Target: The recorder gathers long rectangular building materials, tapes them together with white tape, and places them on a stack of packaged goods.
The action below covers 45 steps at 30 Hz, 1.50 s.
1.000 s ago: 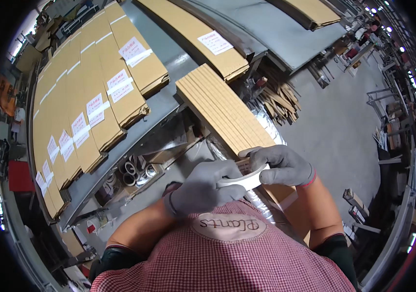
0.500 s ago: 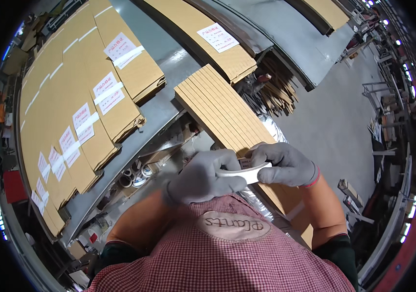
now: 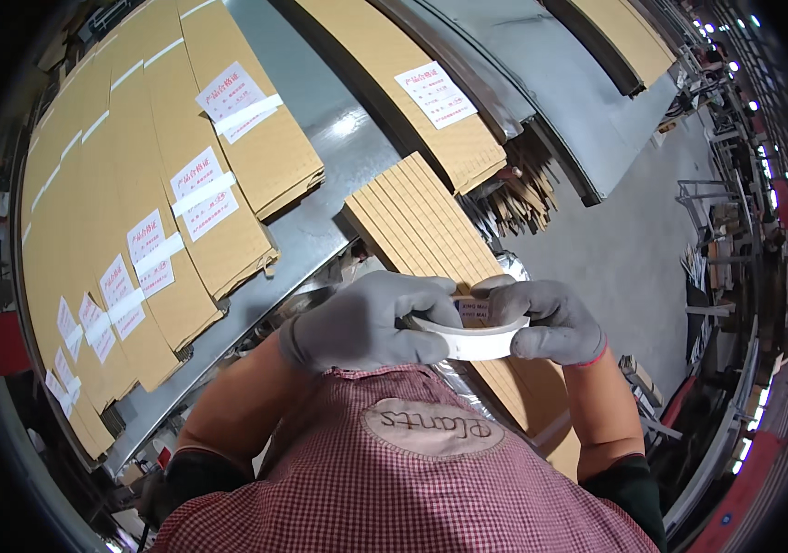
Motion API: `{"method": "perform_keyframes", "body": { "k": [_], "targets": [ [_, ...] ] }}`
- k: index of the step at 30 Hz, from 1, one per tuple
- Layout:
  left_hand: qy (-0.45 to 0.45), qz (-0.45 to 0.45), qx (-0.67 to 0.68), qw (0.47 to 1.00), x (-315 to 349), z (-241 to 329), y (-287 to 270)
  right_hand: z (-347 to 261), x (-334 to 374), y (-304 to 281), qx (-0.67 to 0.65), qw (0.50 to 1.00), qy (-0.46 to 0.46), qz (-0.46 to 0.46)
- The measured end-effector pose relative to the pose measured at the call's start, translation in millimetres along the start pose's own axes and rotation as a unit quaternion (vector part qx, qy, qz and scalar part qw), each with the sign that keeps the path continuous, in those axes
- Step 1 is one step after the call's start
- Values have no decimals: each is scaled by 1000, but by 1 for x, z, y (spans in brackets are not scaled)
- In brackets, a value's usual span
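A roll of white tape (image 3: 479, 345) is held up in front of my apron, its pale outer side facing me and part of its printed inner core showing. My left hand (image 3: 366, 321), in a grey glove, pinches the left end of the roll between thumb and fingers. On the right end, my right hand (image 3: 551, 321), also gloved in grey, grips the rim with thumb below and fingers above. Just beyond the roll lies a long stack of narrow cardboard strips (image 3: 421, 217), partly hidden by my hands.
Flat cardboard packs (image 3: 126, 221) with white labels and tape bands cover the metal table (image 3: 297, 226) on the left. Another labelled pack (image 3: 403, 78) lies at the far middle. A bundle of thin strips (image 3: 527, 198) juts out beside the grey floor (image 3: 601, 267).
The tape roll has tilted so more of its outer side shows, still between both hands. My head view has shifted a little, and the surroundings with it.
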<state>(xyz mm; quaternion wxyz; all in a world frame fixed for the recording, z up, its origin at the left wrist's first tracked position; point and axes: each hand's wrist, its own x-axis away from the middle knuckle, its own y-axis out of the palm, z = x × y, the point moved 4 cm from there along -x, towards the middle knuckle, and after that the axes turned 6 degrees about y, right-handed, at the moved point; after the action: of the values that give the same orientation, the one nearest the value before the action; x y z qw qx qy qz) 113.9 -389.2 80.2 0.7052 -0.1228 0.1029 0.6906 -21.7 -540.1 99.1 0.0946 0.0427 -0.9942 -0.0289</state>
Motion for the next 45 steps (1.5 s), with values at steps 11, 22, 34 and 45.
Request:
{"method": "perform_keyframes", "body": {
  "k": [11,22,34,45],
  "targets": [
    [-202,137,177,953,-5,-14,18,12,-3,3,-59,994,69,56],
    [-103,273,-77,953,7,-20,16,-28,-5,25,568,775,-181,211],
    [-181,215,140,949,10,-30,7,-38,-15,24,553,805,-140,161],
    [-201,255,-64,944,70,-140,-11,71,-81,-118,659,748,74,31]
  ]
}}
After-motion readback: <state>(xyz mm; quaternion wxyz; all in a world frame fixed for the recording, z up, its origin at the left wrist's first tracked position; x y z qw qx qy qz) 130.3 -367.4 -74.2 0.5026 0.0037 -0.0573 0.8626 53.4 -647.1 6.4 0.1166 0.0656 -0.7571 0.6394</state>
